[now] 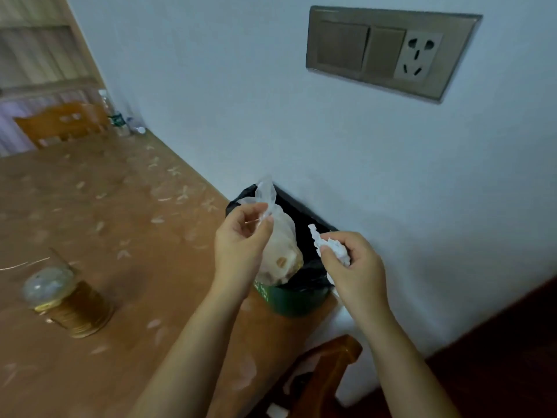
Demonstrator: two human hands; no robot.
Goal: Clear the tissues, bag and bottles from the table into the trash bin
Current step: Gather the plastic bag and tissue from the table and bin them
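My left hand (241, 239) pinches the knotted top of a thin plastic bag (281, 254) with pale food inside, and the bag hangs over the trash bin (289, 300). The bin is green with a black liner and stands against the wall by the table's corner. My right hand (352, 263) grips crumpled white tissues (328, 244) just above the bin's right rim. Two clear plastic bottles (119, 116) stand at the far end of the table beside the wall, one with a green label.
A jar (64, 294) with a clear domed lid and amber contents sits on the brown patterned table (120, 206) at the left. One wooden chair (322, 369) is below the bin, another (60, 122) at the far side. A switch and socket panel (388, 49) is on the wall.
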